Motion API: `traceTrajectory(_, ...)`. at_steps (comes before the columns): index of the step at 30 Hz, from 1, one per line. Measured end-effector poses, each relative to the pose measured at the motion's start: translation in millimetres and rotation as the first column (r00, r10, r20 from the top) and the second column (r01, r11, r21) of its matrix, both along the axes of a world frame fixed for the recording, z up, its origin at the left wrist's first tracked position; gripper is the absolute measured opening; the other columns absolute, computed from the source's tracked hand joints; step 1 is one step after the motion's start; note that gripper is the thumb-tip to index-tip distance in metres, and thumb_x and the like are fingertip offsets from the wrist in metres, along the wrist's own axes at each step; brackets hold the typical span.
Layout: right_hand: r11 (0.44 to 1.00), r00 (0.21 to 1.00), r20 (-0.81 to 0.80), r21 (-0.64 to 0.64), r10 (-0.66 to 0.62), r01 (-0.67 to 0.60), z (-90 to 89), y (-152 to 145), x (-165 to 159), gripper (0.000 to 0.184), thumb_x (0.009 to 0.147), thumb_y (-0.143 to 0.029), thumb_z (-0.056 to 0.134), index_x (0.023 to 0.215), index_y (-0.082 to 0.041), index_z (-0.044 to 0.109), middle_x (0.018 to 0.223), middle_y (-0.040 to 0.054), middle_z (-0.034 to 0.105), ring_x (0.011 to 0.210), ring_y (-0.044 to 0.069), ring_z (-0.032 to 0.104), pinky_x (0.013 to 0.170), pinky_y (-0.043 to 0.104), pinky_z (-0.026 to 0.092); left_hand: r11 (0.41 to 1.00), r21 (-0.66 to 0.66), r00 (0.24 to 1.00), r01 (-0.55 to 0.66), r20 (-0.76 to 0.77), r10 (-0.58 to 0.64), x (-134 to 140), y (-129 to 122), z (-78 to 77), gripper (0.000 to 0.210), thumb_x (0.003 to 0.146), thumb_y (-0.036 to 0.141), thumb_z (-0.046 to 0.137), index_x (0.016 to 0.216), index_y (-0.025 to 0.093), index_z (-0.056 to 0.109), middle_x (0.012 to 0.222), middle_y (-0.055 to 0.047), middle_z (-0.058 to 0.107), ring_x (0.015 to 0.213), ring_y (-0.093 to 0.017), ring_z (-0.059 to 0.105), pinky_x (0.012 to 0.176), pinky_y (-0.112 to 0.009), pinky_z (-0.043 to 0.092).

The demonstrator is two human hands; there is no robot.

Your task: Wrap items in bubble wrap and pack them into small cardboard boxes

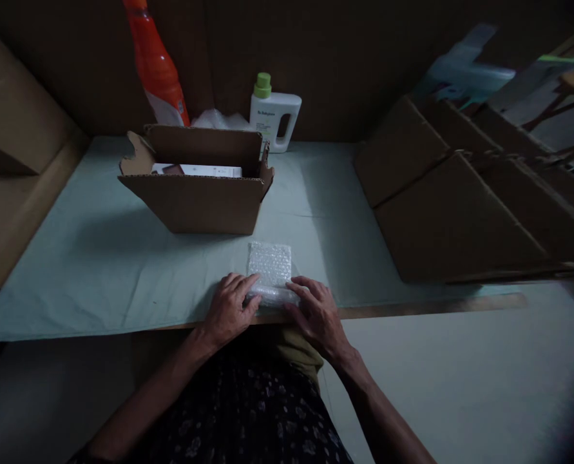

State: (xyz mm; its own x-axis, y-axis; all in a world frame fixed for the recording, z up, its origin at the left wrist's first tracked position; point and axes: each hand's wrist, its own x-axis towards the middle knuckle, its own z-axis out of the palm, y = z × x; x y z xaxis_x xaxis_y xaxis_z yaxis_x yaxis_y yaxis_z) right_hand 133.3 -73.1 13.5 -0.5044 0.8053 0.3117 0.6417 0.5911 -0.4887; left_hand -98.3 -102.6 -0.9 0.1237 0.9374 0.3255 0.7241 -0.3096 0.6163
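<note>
A strip of bubble wrap (270,261) lies at the front edge of the table, its far end flat and its near end rolled into a thick tube. What is inside the roll, if anything, I cannot make out. My left hand (232,308) grips the roll's left end, thumb on the near side and fingers over the top. On the right end, my right hand (318,314) holds it the same way. Behind the wrap stands an open cardboard box (209,206), with a white printed box (214,171) showing inside it.
Against the back panel stand a red bottle (158,71) and a white jug (272,116) with a green cap; crumpled clear plastic (221,120) lies between them. Large open cartons (451,219) fill the right side. More cardboard (20,109) rises at the left. A pale green cloth (107,258) covers the table.
</note>
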Motion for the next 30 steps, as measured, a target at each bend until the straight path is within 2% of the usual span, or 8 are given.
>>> traceTrajectory(5,0.997,0.992,0.124,0.066,0.038,-0.046,-7.6,1,-11,0.033,0.092,-0.028,0.064,0.124,-0.023,0.066,0.128,0.0119,0.066,0.117,0.03,0.057,0.095,0.047,0.046,0.995,0.02,0.995,-0.097,-0.013,0.097,3,14,-5.5,0.031,0.092,0.026,0.06,0.122,0.02,0.064,0.11,-0.01,0.068,0.104,-0.026,0.062,0.095,-0.043,0.052)
traceTrajectory(9,0.999,0.998,0.051,0.041,-0.029,0.027,-12.7,16,-19,0.025,0.095,-0.026,0.06,0.118,-0.022,0.069,0.109,0.01,0.074,0.104,0.027,0.064,0.088,0.043,0.049,0.97,-0.063,0.925,-0.236,0.292,0.244,6,1,-3.5,0.046,0.092,0.032,0.061,0.136,0.02,0.054,0.12,-0.012,0.063,0.105,-0.022,0.064,0.093,-0.039,0.054)
traceTrajectory(12,0.997,0.997,-0.039,-0.037,-0.067,0.066,-9.3,24,-22,0.025,0.096,-0.032,0.06,0.116,-0.021,0.07,0.1,0.01,0.075,0.094,0.026,0.066,0.085,0.042,0.051,0.925,-0.32,0.713,-0.205,0.598,0.365,7,-19,3.0,0.06,0.09,0.036,0.062,0.145,0.019,0.044,0.129,-0.015,0.06,0.109,-0.022,0.064,0.092,-0.038,0.055)
traceTrajectory(15,0.987,0.99,-0.119,-0.144,-0.082,0.065,-2.5,18,-29,0.026,0.097,-0.038,0.059,0.113,-0.023,0.072,0.101,0.0089,0.075,0.092,0.025,0.066,0.084,0.04,0.053,0.859,-0.509,0.406,0.059,0.798,0.445,11,-31,12.5,0.06,0.086,0.035,0.067,0.141,0.018,0.049,0.134,-0.015,0.061,0.117,-0.025,0.063,0.101,-0.042,0.052)
traceTrajectory(18,0.982,0.977,-0.199,-0.187,-0.073,0.036,3.7,3,-41,0.026,0.098,-0.04,0.056,0.112,-0.024,0.071,0.1,0.0077,0.075,0.092,0.024,0.066,0.082,0.038,0.054,0.823,-0.488,0.146,0.291,0.872,0.466,19,-29,19.7,0.048,0.079,0.032,0.073,0.123,0.016,0.063,0.126,-0.012,0.067,0.119,-0.027,0.063,0.108,-0.044,0.046)
traceTrajectory(21,0.992,0.972,-0.235,-0.123,-0.023,-0.006,9.0,-12,-50,0.022,0.099,-0.037,0.055,0.106,-0.025,0.071,0.097,0.0067,0.074,0.092,0.023,0.065,0.083,0.039,0.052,0.798,-0.462,-0.014,0.386,0.863,0.506,26,-23,20.6,0.041,0.074,0.033,0.076,0.11,0.014,0.07,0.111,-0.01,0.073,0.11,-0.027,0.066,0.107,-0.044,0.047)
traceTrajectory(25,0.994,0.963,-0.243,-0.014,-0.112,0.112,17.8,-13,-40,0.02,0.097,-0.038,0.056,0.097,-0.024,0.07,0.105,0.0088,0.067,0.102,0.026,0.062,0.092,0.044,0.048,0.79,-0.432,-0.043,0.435,0.866,0.498,28,-23,19.9,0.046,0.072,0.033,0.078,0.114,0.016,0.07,0.113,-0.009,0.073,0.111,-0.028,0.065,0.106,-0.045,0.047)
traceTrajectory(30,0.932,0.904,-0.386,-0.361,-0.183,0.035,26.5,6,-24,0.034,0.096,-0.045,0.056,0.119,-0.022,0.062,0.106,0.0087,0.066,0.091,0.021,0.065,0.078,0.035,0.053,0.813,-0.414,0.014,0.409,0.894,0.448,26,-30,23.1,0.044,0.07,0.032,0.082,0.109,0.016,0.069,0.106,-0.008,0.074,0.107,-0.027,0.066,0.1,-0.041,0.047)
